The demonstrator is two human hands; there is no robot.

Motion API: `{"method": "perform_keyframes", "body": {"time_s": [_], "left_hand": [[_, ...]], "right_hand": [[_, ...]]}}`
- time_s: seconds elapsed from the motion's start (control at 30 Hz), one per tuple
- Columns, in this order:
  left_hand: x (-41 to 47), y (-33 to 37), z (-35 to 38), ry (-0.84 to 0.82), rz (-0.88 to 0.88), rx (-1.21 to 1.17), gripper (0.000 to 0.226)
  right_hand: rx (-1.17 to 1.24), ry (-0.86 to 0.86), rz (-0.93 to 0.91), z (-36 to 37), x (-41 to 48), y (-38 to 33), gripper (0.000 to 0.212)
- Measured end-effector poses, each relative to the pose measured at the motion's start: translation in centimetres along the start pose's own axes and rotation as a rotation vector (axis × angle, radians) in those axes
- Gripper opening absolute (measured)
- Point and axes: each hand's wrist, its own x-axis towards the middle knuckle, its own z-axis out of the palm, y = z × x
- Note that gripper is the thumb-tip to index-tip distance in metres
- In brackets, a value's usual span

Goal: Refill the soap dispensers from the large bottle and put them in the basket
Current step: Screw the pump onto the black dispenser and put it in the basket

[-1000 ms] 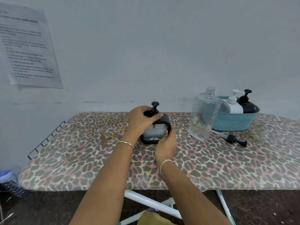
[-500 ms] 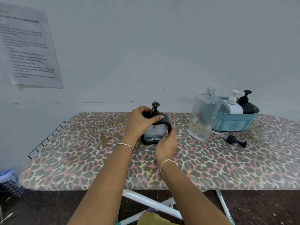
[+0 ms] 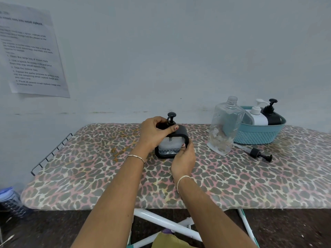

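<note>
A black-framed soap dispenser with a clear body stands mid-board on the leopard-print ironing board. My left hand wraps its top around the black pump collar. My right hand grips its lower right side. To the right stands the large clear bottle, uncapped and nearly empty. Its black pump cap lies on the board beside it. Behind the bottle sits a teal basket holding a white dispenser and a black dispenser.
A wire rack sticks out at the board's left end. A paper sheet is taped to the wall. A blue-capped bottle stands on the floor at lower left. White board legs cross below.
Both hands have stayed on the dispenser; my left hand's fingers have shifted slightly around the pump collar. Nothing else has moved.
</note>
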Motion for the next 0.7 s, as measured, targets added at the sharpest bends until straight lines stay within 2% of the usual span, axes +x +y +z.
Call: {"method": "perform_keyframes", "body": {"time_s": [0.37,0.5,0.6,0.7], "left_hand": [[-0.2,0.2,0.0,-0.041,-0.033,0.028,0.021],[-0.7,0.7,0.0,-0.028,-0.015,0.098,0.032],[-1.0,1.2,-0.4,-0.048,-0.019,0.11,0.033],[-1.5,1.8,-0.6,-0.09,-0.029,0.084,0.035]], "right_hand": [[0.013,0.001,-0.02,0.2,0.0,0.0,0.03],[0.065,-0.049,-0.013,-0.2,0.1,-0.2,0.036],[0.077,-0.13,-0.046,-1.2,0.0,-0.2,0.045],[0.06,-0.188,-0.132,-2.9,-0.3,0.1,0.07]]}}
